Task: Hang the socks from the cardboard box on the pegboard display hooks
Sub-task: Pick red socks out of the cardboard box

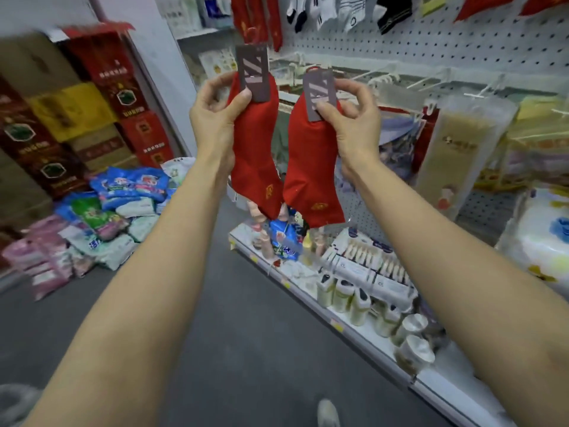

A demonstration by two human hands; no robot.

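The white pegboard fills the view from twelve to three o'clock, its hooks jutting out along a row, with red, white and black socks hanging across the top edge. At nine o'clock stand stacked cartons in red, yellow and brown, and below them, toward eight o'clock, lies a heap of soft packets in blue, green and pink on the grey floor. From four to five o'clock runs a white shelf carrying small bottles and cups. At the centre, two bare forearms rise from the bottom edge. The left hand pinches the top of one red sock pair between thumb and curled fingers, the thumb pressed on its grey card tag. Just beside it at one o'clock, the right hand pinches a second red sock pair the same way, thumb on that pair's grey tag. Both pairs hang free in the air, toes down and nearly touching, in front of the pegboard and clear of its hooks.
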